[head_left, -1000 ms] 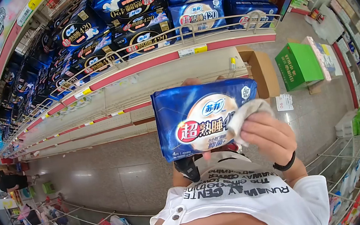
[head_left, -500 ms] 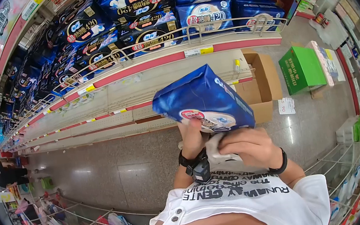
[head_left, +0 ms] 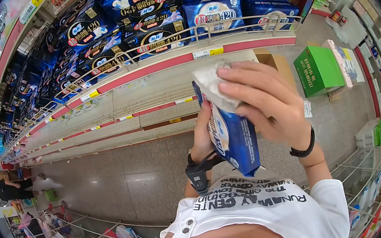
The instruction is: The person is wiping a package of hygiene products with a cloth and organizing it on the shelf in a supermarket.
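Observation:
A blue pack of sanitary pads [head_left: 240,139] is held up on its edge in front of my chest, with its printed face turned to the left. My left hand [head_left: 202,134] grips it from the left side, thumb on the printed face. A crumpled white cloth [head_left: 213,87] is pinched in my right hand [head_left: 269,102], which presses it against the pack's upper end. The fingertips of my left hand are partly hidden behind the pack.
Blue and black packs [head_left: 154,40] fill the upper shelf behind a wire rail [head_left: 210,27]. Bare lower shelves [head_left: 126,100] run below. A green box [head_left: 315,72] and an open cardboard box [head_left: 279,63] stand at the right. A person [head_left: 11,187] is at far left.
The pack has turned from lying broad and tilted to standing on edge. My right hand has risen with the cloth from below the pack to its upper end.

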Tool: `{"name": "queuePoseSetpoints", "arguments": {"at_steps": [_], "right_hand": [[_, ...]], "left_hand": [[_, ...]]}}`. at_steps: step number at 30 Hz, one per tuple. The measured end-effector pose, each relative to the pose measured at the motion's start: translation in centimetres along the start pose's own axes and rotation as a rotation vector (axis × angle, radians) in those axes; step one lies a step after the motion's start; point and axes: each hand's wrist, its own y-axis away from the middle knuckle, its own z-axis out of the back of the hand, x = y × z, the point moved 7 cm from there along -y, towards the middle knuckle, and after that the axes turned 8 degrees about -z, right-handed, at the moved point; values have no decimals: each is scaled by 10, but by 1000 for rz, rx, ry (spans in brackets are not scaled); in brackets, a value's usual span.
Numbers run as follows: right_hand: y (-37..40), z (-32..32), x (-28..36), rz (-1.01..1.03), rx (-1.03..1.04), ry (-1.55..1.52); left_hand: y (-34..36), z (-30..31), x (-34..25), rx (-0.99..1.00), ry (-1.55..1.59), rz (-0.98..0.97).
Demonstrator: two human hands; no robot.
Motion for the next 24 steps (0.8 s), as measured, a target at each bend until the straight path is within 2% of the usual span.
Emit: {"name": "queuePoseSetpoints", "arguments": {"at_steps": [3,5,6,7,8,9,11,12,16,17,19,20,21,22,23,24], "right_hand": [[8,-7,-4,-8,-24,-6],[16,-6,-4,50,-6,22],[20,-6,-2,49,-6,19],[26,-7,1,28,26,-35],[31,-9,3,7,57,-87],[37,-9,4,7,57,-88],[52,-14,7,48,110,-219],[57,-15,9,38,111,-268],[76,-18,5,9,133,-388],[77,-12,1,10,132,-388],[77,-1,-20,-199,156,-405],[76,13,-28,-275,37,-276],[74,27,-32,-349,-82,-145],[67,29,-29,-347,-80,-142],[60,39,-27,-414,-230,-65],[55,47,-25,-479,-381,14]], "left_hand": [[-3,-3,-6,51,-86,9],[-10,24,-7,14,-121,20],[-18,43,1,148,54,200],[-18,31,3,282,231,381],[-12,42,-7,105,160,383],[-11,37,-11,105,160,382],[-15,19,-33,279,-3,94],[-13,16,-37,212,-15,13],[-6,20,-41,231,-153,-15],[-4,32,-46,161,-291,-85],[0,45,-57,16,-562,-223],[3,38,-62,-12,-529,-320],[3,30,-59,-12,-526,-321],[5,20,-63,8,-686,-438],[8,12,-66,29,-845,-554],[8,17,-67,-51,-967,-574]]}}
